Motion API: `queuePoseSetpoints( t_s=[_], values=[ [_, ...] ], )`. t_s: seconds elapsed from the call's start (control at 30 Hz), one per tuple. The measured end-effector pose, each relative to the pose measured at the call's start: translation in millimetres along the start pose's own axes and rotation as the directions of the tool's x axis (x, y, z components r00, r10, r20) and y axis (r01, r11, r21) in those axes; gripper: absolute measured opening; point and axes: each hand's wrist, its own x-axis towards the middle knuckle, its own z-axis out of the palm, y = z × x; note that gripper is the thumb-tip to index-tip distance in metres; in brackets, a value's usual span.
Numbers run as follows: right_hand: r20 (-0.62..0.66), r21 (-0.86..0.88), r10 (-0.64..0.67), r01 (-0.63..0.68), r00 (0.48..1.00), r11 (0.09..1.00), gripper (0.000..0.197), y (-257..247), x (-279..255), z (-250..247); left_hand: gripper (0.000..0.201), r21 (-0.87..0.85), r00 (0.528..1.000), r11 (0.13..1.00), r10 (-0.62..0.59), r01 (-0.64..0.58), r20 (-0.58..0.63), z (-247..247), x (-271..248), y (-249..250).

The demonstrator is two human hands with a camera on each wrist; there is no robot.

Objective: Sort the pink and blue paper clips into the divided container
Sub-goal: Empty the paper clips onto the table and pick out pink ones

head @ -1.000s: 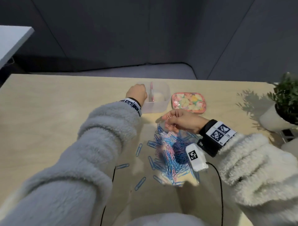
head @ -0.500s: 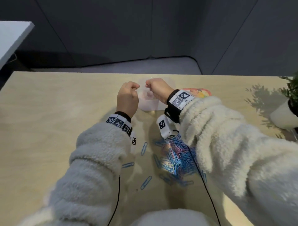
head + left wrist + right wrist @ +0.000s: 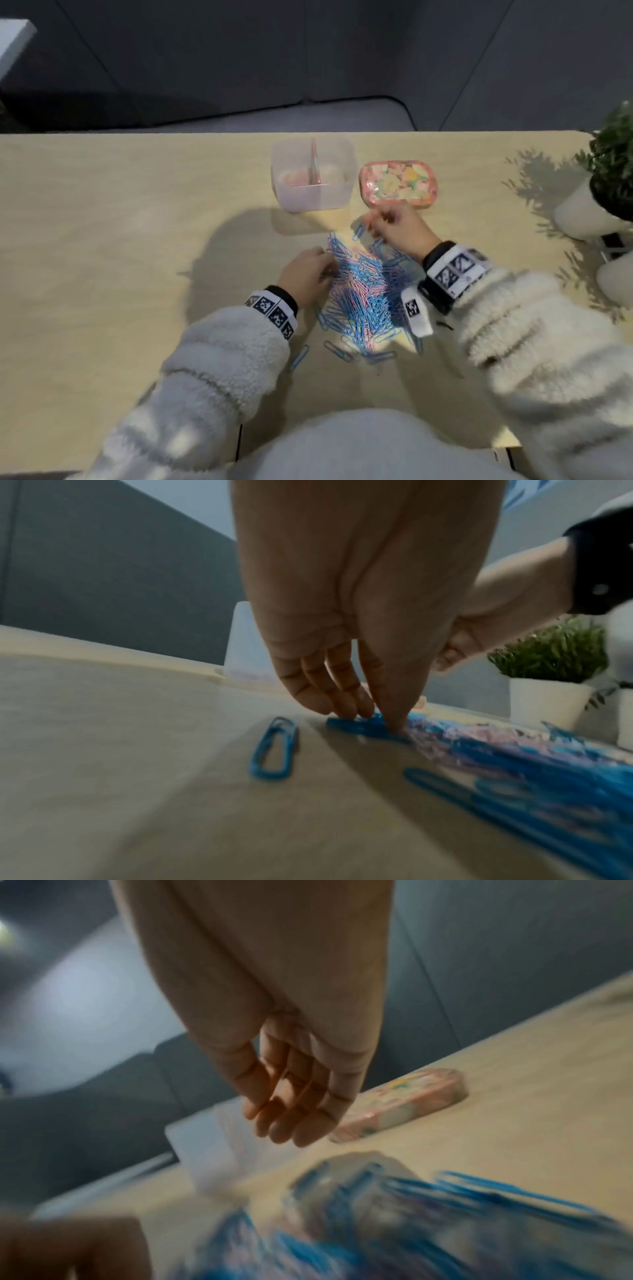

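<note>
The left hand (image 3: 346,653) presses its fingertips (image 3: 394,721) onto blue clips at the near-left edge of the pile (image 3: 363,294). The right hand (image 3: 294,1096) hovers over the pile's far side, fingers loosely extended, holding nothing. The container (image 3: 313,178) stands just beyond both hands.

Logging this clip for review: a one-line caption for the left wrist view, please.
Left hand fingertips press into the blue and pink paper clip pile; one loose blue paper clip lies alongside.

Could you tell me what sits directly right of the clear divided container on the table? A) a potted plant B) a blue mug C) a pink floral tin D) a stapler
C: the pink floral tin lies just right of the divided container.
</note>
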Motion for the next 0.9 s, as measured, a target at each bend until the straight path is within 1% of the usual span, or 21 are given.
queuePoseSetpoints(
  t_s=[0.03,0.1,0.13,0.2,0.27,0.3,0.4,0.43,0.47,0.5,0.57,0.63,0.7,0.8,0.9],
  values=[
    [0.043,-0.101,-0.024,0.028,0.999,0.994,0.018,15.0,-8.2,3.3,0.018,0.012,1.0,1.0,0.003,-0.003,0.001,2.5,-2.7,-2.3],
    [0.128,-0.297,-0.046,0.082,0.991,0.951,0.013,39.3,-21.7,9.4,0.016,0.021,1.0,1.0,-0.007,0.007,-0.014,1.7,-9.0,-8.6],
    [0.164,-0.367,-0.039,0.098,0.986,0.925,0.011,47.3,-26.9,11.3,0.016,0.027,1.0,0.999,-0.018,0.018,-0.016,-0.7,-12.1,-12.3],
    [0.216,-0.434,-0.03,0.124,0.976,0.892,0.011,56.9,-34.8,11.7,0.017,0.045,0.999,0.998,-0.035,0.035,0.003,-8.0,-18.4,-18.2],
    [0.227,-0.437,-0.023,0.123,0.974,0.891,0.012,59.4,-38.1,8.2,0.018,0.045,0.999,0.998,-0.043,0.042,0.014,-15.8,-22.4,-20.7],
    [0.208,-0.428,-0.03,0.119,0.978,0.896,0.013,58.3,-36.5,5.9,0.018,0.036,0.999,0.998,-0.043,0.043,0.001,-19.1,-22.3,-20.7],
    [0.073,-0.418,-0.084,0.107,0.994,0.902,0.018,51.0,-17.3,2.4,0.019,0.024,0.996,0.999,-0.023,0.025,-0.081,-24.0,-8.8,-13.3],
    [0.056,-0.434,-0.107,0.121,0.993,0.893,0.019,47.7,-9.7,3.5,0.021,0.038,0.995,0.999,0.003,0.001,-0.1,-24.5,-0.3,-8.1],
    [0.068,-0.466,-0.134,0.151,0.989,0.872,0.022,44.1,-3.4,5.6,0.023,0.064,0.993,0.997,0.041,-0.034,-0.11,-24.0,9.6,-3.5],
    [0.107,-0.508,-0.157,0.19,0.982,0.84,0.023,40.5,1.0,8.5,0.025,0.095,0.991,0.993,0.079,-0.069,-0.111,-23.0,19.7,0.0],
    [0.214,-0.575,-0.187,0.279,0.959,0.769,0.021,36.8,6.8,15.3,0.03,0.159,0.993,0.984,0.095,-0.082,-0.076,-22.4,36.2,4.8],
    [0.284,-0.609,-0.177,0.32,0.942,0.726,0.013,37.5,8.6,20.2,0.03,0.184,0.996,0.981,0.076,-0.066,-0.049,-22.6,46.2,4.5],
    [0.275,-0.631,-0.156,0.3,0.949,0.715,0.009,41.0,8.3,22.0,0.024,0.185,0.998,0.982,0.048,-0.039,-0.044,-23.6,49.4,1.1],
    [0.227,-0.621,-0.126,0.243,0.966,0.745,0.012,48.2,6.2,21.7,0.017,0.131,0.997,0.991,-0.028,0.038,-0.076,-25.6,46.8,-9.9],
    [0.208,-0.594,-0.118,0.221,0.971,0.773,0.009,53.3,6.4,23.0,0.014,-0.008,0.979,0.987,-0.162,0.162,-0.121,-29.3,39.1,-22.6]
  ],
)
